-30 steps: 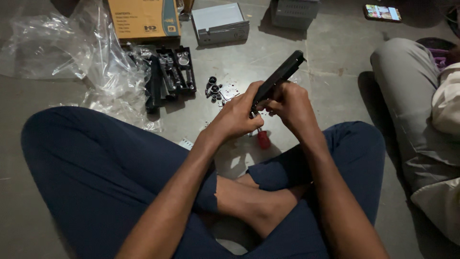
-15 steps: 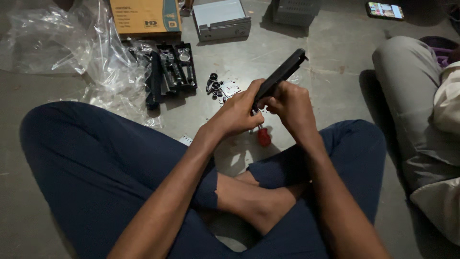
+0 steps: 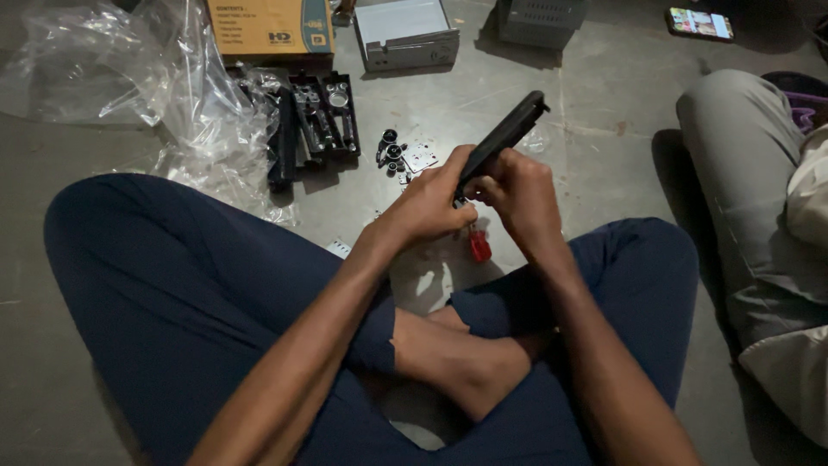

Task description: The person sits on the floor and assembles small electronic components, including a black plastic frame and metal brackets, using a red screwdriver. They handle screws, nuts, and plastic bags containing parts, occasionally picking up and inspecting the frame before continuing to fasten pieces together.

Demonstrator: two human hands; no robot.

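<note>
Above the crossed legs, left hand (image 3: 429, 207) and right hand (image 3: 516, 192) both close around a black bar (image 3: 504, 135), tilted over the floor (image 3: 595, 95); a red part (image 3: 479, 246) lies below.

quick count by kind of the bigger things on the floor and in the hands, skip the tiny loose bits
long black part, held in left hand and right hand: 1
red-handled tool: 1
cardboard box: 1
grey cases: 2
black parts tray: 1
phone: 1
Total: 7

Dim indoor light from top, soft shadows, corners dark, pic sharp
</note>
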